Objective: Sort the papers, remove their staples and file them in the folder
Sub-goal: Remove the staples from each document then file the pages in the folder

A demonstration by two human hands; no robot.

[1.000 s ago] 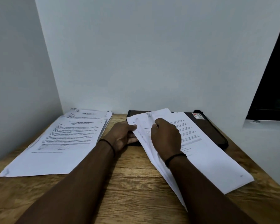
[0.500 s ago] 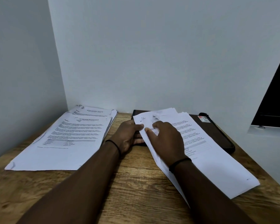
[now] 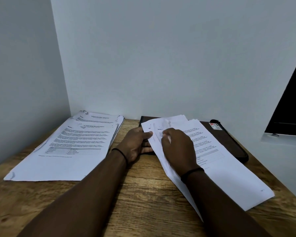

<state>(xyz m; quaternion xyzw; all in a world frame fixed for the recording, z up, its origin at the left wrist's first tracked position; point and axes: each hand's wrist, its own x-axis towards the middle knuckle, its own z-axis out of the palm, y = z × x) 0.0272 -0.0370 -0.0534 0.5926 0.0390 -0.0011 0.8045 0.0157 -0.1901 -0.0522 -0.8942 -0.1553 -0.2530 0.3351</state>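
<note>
The right hand [image 3: 177, 147] has its fingers curled down onto the top left corner of a stack of white printed sheets [image 3: 217, 166], thumb and fingertips seeming to pinch or pick at a lifted, creased page corner there, though whether a staple sits under them is too small to tell. The left hand [image 3: 137, 143] grips the same corner from the left edge, its thumb pressed on top of the paper and its fingers tucked beneath, steadying the sheets. This stack lies slanted across the right half of the worn wooden table [image 3: 135, 202], its far end overlapping a dark brown flat folder [image 3: 229, 141] that lies closed against the wall, with a small red and white label at its far right corner. Well apart on the left, a second pile of white printed papers [image 3: 72, 147] lies flat, its far corners curled and ragged. My judgement is that the step in hand is working a staple loose from the corner of the right stack, with filing not yet begun. The likely fault from here is a torn corner, caused by pulling the top page up while the staple legs are still bent; the sheets could also fan out and slide off the folder if the left thumb eases, since the stack is already skewed and only pinned at one corner.
</note>
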